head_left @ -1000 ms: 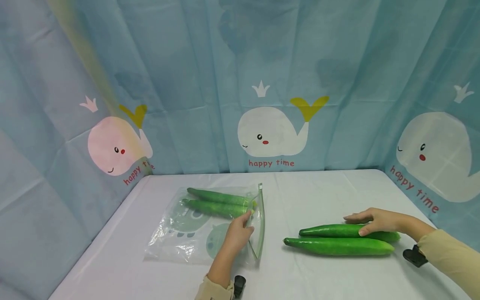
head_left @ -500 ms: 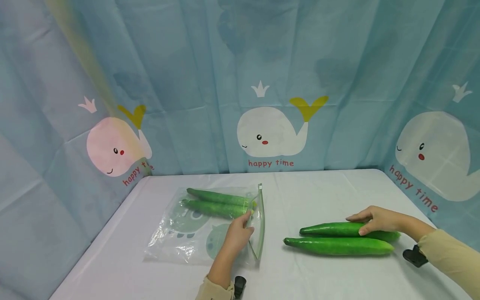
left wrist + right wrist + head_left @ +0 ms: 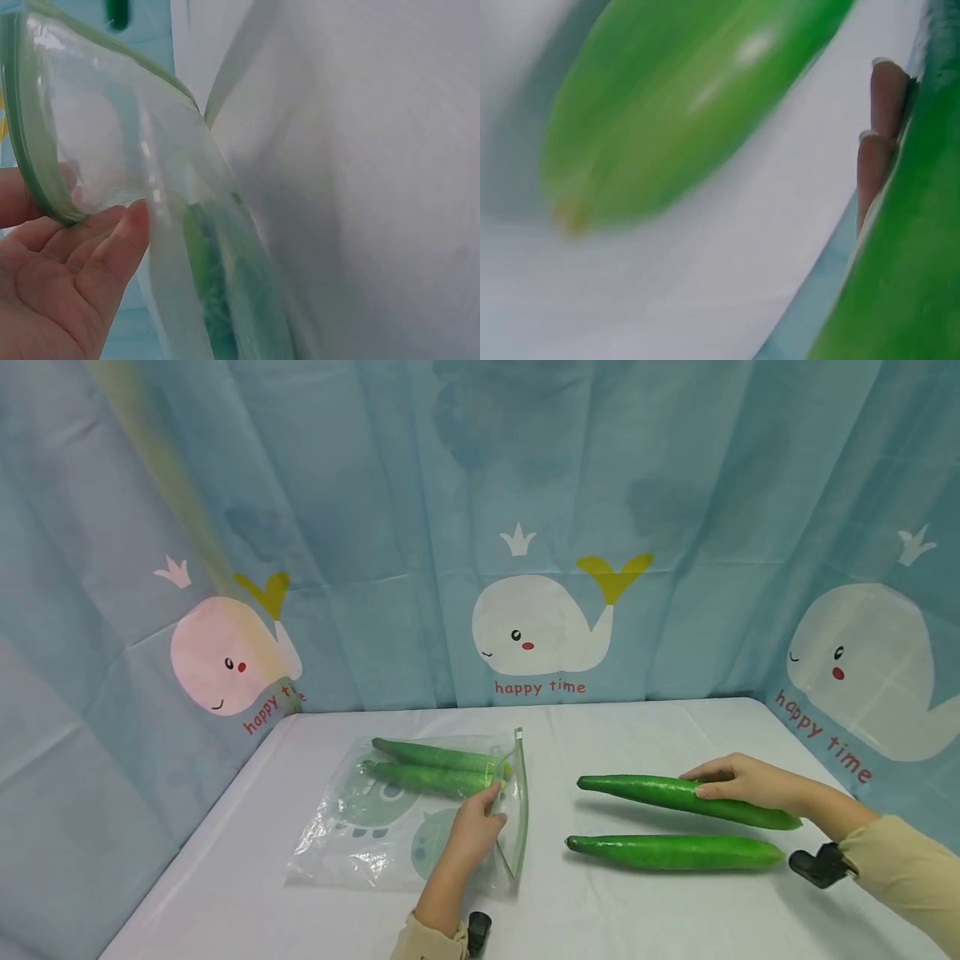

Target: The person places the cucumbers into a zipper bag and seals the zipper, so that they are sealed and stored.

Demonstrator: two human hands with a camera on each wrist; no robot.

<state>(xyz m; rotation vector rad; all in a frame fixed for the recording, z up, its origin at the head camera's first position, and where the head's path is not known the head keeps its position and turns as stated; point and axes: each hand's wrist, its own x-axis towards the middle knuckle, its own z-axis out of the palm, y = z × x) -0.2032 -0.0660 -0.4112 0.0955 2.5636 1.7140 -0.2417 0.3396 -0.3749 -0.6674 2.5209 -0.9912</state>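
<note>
My left hand [image 3: 472,833] pinches the open mouth of a clear zip bag [image 3: 322,853] with a green seal strip [image 3: 22,135]. Two cucumbers [image 3: 431,778] lie inside the bag, their ends toward the mouth. On the right, my right hand [image 3: 750,785] grips a cucumber [image 3: 637,788] from above, its dark tip tilted up and a shadow beneath it. In the right wrist view two fingertips [image 3: 874,169] curl round the far side of this cucumber. Nearer to me, another cucumber [image 3: 667,853] lies loose on the table.
The table [image 3: 555,910] has a white cover. A blue curtain [image 3: 390,635] with printed whales hangs behind it and on both sides. Black wrist cameras [image 3: 821,866] sit at both sleeves.
My right hand has taken hold of the farther loose cucumber and raised it, moving it slightly left and away from the other. The left hand has stayed at the bag's mouth.
</note>
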